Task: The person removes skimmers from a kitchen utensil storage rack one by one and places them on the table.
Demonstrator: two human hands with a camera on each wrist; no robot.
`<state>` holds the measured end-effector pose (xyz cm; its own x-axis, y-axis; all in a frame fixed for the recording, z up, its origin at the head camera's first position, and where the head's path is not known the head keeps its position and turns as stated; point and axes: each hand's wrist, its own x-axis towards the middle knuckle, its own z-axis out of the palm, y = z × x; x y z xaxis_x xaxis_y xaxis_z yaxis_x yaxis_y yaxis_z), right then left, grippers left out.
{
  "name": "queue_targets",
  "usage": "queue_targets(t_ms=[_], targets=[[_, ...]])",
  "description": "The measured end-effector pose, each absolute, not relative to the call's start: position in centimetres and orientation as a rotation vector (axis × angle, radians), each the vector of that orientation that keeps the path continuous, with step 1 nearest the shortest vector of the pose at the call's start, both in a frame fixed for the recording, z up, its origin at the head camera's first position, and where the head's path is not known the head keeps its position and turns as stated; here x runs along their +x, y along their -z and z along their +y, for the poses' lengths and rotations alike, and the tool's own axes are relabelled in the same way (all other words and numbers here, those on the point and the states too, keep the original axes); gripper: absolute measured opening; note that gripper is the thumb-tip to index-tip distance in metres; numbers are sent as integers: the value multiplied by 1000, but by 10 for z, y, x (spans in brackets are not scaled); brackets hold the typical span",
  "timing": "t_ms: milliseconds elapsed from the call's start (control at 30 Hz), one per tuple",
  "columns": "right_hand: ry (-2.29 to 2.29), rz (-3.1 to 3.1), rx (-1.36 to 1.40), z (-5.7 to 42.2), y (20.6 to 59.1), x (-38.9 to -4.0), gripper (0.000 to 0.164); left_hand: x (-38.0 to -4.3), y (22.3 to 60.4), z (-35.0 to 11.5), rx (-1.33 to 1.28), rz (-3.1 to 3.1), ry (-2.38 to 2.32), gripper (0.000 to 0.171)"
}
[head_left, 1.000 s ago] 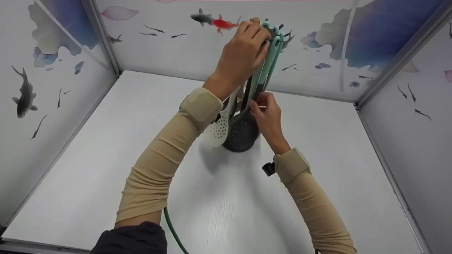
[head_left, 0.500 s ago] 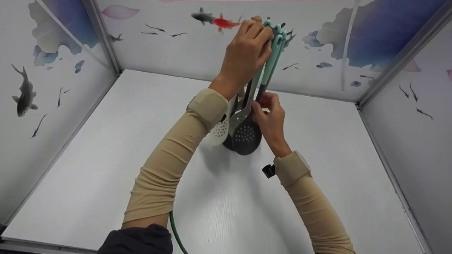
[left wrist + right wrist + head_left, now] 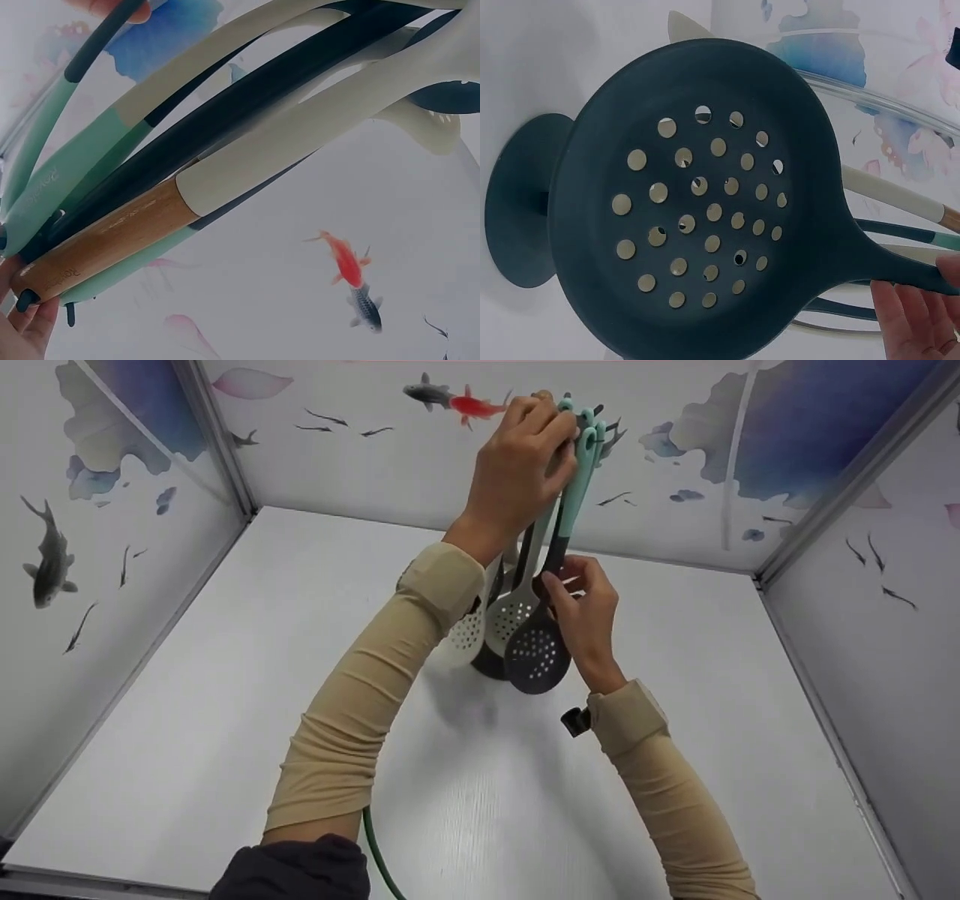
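Observation:
A utensil stand with a round dark base (image 3: 490, 666) rises near the back wall, hung with several kitchen utensils. My left hand (image 3: 514, 465) grips its top, where the mint handles hook on. My right hand (image 3: 589, 615) pinches the neck of a black skimmer (image 3: 538, 654), whose mint handle (image 3: 576, 495) still hangs at the top. In the right wrist view, its perforated bowl tilts out in front of the stand base (image 3: 521, 202). A pale skimmer (image 3: 506, 619) hangs behind it. The left wrist view shows a wooden handle (image 3: 112, 232) beside the dark pole (image 3: 247, 97).
White panels (image 3: 337, 465) printed with fish surround the white tabletop (image 3: 225, 660) at the back and sides. Another pale slotted utensil (image 3: 465, 641) hangs at the stand's left. A green cord (image 3: 375, 847) runs beneath my left arm.
My right hand has drawn the black skimmer's bowl right and slightly toward me, uncovering the pale skimmer behind it. My left hand stays at the stand's top.

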<state>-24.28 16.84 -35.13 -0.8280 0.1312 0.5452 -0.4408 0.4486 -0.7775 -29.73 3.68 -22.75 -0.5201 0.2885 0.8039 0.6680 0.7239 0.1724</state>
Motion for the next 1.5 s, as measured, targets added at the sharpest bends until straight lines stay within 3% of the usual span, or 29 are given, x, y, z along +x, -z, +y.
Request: queue_targets(t_ms=[833, 1067, 1500], targets=[[-1356, -2091, 345, 174, 345, -227, 23, -300, 230, 34, -730, -2110, 594, 32], [-1362, -2087, 303, 172, 328, -206, 20, -300, 229, 35, -744, -2103, 596, 33], [-1442, -2051, 208, 193, 348, -209, 18, -299, 230, 35, -753, -2092, 587, 33]])
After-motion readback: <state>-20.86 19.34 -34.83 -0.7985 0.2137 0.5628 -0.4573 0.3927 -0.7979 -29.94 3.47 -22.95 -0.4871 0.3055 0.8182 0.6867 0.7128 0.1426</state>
